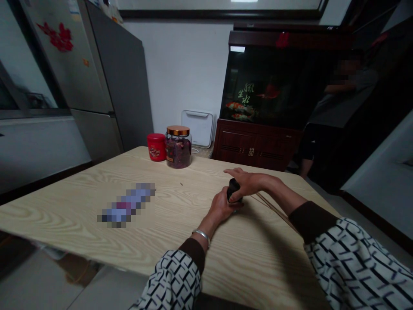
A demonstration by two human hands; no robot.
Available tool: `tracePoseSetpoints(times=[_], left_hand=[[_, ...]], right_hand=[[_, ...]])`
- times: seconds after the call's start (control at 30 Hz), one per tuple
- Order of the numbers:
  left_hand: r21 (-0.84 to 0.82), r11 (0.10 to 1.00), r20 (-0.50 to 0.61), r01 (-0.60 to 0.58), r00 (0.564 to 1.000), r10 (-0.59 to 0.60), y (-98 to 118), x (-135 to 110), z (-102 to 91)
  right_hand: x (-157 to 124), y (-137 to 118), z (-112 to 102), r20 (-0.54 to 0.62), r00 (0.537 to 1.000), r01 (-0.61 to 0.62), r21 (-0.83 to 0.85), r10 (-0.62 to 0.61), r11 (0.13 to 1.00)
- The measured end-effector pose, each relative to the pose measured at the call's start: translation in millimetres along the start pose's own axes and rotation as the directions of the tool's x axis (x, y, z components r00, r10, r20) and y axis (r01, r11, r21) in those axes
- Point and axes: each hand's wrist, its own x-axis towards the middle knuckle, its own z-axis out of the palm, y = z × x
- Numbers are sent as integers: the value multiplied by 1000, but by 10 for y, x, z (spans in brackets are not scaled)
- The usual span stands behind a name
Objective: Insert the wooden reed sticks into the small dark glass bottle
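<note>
Over the right part of the table, both of my hands are on a small black object that looks like a round cap or lid. My left hand is wrapped around its lower part, low over the tabletop. From the right, my right hand grips its upper part, the thumb against its near side and some fingers stretched beyond it. What lies inside my left fist is mostly hidden. Several thin sticks lie on the table, partly covered by my right forearm.
A red canister and a clear jar with a copper-coloured lid stand at the table's far edge. A blurred flat item lies on the left. Behind are a fridge, a fish tank and a person standing at right.
</note>
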Motion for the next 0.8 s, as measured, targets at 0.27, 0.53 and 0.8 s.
tracePoseSetpoints(times=[0.27,0.53,0.8], left_hand=[[17,1000,-8,-8,1000,8,-29,-7,15],[6,1000,-27,-26,999,27,8,-31,7],[-19,999,-39,-32,999,32,-15,-7,39]], right_hand=[[-71,119,-132,-163,987,24,75,-12,997],[-635,393,831,-494,774,250,813,396,526],[-934,157,1824,-510,766,162,742,390,651]])
